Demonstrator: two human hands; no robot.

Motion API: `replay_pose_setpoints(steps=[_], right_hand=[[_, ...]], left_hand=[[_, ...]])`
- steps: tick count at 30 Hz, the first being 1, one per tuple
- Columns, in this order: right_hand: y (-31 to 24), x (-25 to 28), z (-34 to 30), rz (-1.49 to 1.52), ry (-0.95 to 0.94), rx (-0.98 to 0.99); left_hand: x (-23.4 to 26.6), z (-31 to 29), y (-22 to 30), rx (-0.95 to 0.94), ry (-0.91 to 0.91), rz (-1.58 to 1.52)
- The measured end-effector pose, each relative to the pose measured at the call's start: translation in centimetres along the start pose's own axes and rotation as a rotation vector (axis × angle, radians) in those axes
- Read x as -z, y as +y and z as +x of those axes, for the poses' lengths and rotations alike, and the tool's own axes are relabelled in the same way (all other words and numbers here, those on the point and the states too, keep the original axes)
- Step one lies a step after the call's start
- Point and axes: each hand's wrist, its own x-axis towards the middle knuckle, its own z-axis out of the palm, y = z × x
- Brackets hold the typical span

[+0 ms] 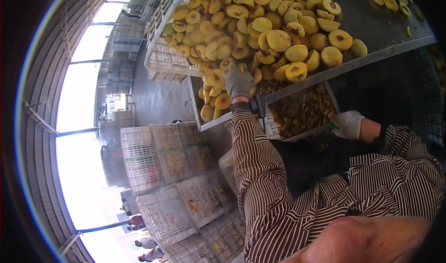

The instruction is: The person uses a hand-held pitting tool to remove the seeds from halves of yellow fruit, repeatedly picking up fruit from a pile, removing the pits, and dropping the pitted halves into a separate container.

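Fruit halves (pixel 278 39), yellow, lie heaped across the upper centre of the head view. Left hand (pixel 239 82), gloved, reaches among them, its hold unclear. Right hand (pixel 348 124), gloved, half-curls at centre right beside a crate (pixel 272 127) of brown pieces (pixel 302 112), grip indistinct.

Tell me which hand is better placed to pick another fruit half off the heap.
Likely the left hand: it is in among the yellow fruit halves. The right hand is farther from them, beside the crate of dark pieces, with something green showing against it.
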Motion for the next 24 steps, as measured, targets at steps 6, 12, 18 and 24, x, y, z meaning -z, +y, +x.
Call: replay_pose_setpoints(steps=[6,12,18,24], right_hand=[[-1.4,2.3,1.3,0.155,0.458,0.237],[-3.2,3.8,3.1,0.064,0.732,0.434],[-4.1,4.4,2.5,0.004,0.513,0.253],[-4.7,4.3,1.3,-0.064,0.494,0.221]], left_hand=[[4.2,-7.5,2.9,0.131,-0.029,-1.179],[3.5,-15.8,9.2,-0.025,-0.218,-1.26],[3.1,-20.2,11.6,-0.287,-0.031,-0.605],[0.9,-21.8,12.6,0.172,-0.273,-1.693]])
